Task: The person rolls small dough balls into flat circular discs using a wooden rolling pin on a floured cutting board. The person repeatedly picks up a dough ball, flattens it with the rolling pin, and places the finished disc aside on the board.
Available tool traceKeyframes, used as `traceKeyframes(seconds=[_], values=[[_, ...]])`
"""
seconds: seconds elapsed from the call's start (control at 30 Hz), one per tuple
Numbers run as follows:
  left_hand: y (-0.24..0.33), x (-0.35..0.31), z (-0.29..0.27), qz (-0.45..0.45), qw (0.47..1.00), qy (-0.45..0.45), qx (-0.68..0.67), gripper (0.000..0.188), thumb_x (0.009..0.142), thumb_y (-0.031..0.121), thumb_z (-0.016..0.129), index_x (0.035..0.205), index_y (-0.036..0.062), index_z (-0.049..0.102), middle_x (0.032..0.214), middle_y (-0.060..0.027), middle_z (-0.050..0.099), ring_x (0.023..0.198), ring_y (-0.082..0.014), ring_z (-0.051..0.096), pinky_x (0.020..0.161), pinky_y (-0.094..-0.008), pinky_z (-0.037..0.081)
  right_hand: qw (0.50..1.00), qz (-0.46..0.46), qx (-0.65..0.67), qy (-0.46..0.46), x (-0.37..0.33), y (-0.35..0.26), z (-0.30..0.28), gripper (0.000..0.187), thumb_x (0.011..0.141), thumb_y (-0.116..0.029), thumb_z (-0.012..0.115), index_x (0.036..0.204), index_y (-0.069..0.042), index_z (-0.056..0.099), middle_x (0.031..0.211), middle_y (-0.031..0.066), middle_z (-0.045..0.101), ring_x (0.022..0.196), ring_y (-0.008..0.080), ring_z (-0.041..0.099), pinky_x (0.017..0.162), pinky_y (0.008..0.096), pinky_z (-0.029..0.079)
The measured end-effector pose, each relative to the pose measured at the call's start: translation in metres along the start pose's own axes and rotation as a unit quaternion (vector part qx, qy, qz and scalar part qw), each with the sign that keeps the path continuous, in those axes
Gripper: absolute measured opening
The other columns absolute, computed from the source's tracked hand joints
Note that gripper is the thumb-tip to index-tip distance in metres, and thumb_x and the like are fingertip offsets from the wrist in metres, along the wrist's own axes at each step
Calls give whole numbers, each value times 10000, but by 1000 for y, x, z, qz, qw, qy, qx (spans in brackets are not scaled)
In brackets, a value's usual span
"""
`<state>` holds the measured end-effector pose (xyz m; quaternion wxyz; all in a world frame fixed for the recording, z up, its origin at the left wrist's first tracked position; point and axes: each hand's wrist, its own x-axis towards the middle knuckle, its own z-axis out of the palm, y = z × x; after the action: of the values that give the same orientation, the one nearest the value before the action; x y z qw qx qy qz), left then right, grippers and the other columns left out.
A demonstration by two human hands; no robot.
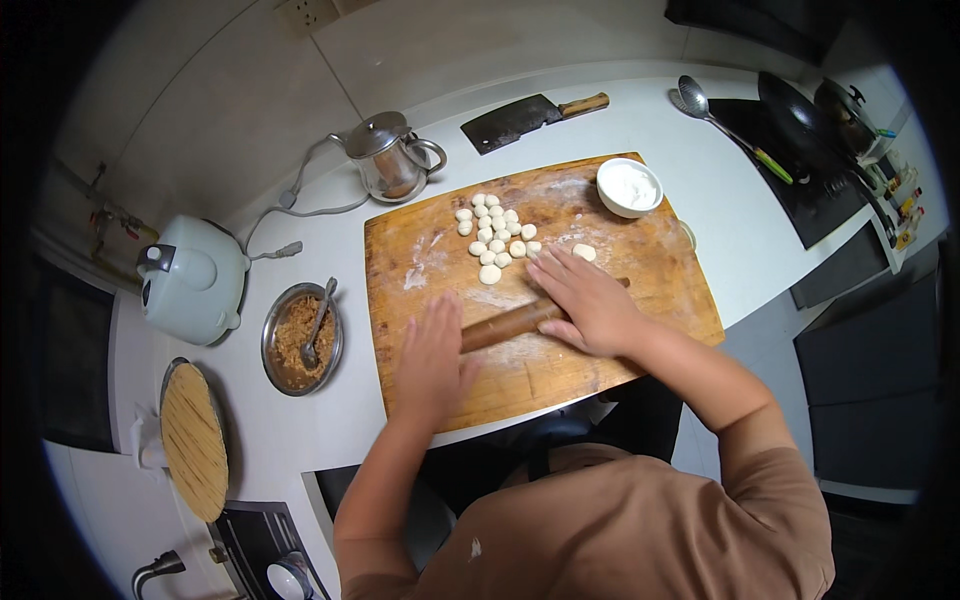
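A brown cylindrical wooden rolling pin (500, 328) is slanting up rightward on the tan rectangular wooden board (400, 237), passing under the flat, open right hand (585, 305), the open left hand (432, 362) lying by its left end, contact unclear

Left fingers (447, 315), right fingers (553, 272) at a rolling pin (508, 326) on a wooden board (665, 255) with dough balls (490, 274)

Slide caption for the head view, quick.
Left hand and right hand at a rolling pin over a floured wooden board, dough pieces beyond.
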<state>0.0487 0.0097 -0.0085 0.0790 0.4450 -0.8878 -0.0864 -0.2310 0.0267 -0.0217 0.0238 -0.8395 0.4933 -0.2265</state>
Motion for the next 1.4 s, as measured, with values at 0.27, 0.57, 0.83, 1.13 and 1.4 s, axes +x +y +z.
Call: traceKeyframes(seconds=[0.27,0.57,0.83,1.13,1.4], values=[[-11,3,2,-12,999,-1,-47,647,966,290,541,1504,0,329,1558,-205,347,1470,-333,291,1201,-468,216,1000,22,4,-6,15,-1,2,673,944,-469,542,1441,-26,444,1486,152,461,1414,375,367,1151,479,320],[-11,26,-13,-15,978,-87,-190,494,973,342,567,1346,19,559,1369,-159,564,1242,-298,551,1036,-363,434,999,13,41,-31,-30,-22,-8,615,881,-261,657,1417,-35,456,1400,179,509,1350,380,422,1130,476,341],[6,65,11,2,934,-162,-319,292,882,281,726,1038,35,734,988,-129,699,849,-226,654,779,-334,525,997,29,74,-3,-33,-28,-9,512,805,-155,723,1292,-85,580,1144,95,633,1075,306,581,946,428,453],[17,54,7,36,974,-52,-216,167,894,186,703,967,41,744,934,-149,720,843,-305,675,762,-354,532,999,22,43,21,-31,-28,-8,450,784,-167,736,1220,-117,639,1071,56,659,989,276,611,868,409,477],[-3,67,11,-132,896,-97,-412,185,948,166,653,980,-6,715,828,-74,708,720,-151,664,683,-291,537,989,-49,-6,141,-35,-24,-9,266,816,-141,643,1080,-148,676,1047,22,651,969,245,618,823,383,478]])
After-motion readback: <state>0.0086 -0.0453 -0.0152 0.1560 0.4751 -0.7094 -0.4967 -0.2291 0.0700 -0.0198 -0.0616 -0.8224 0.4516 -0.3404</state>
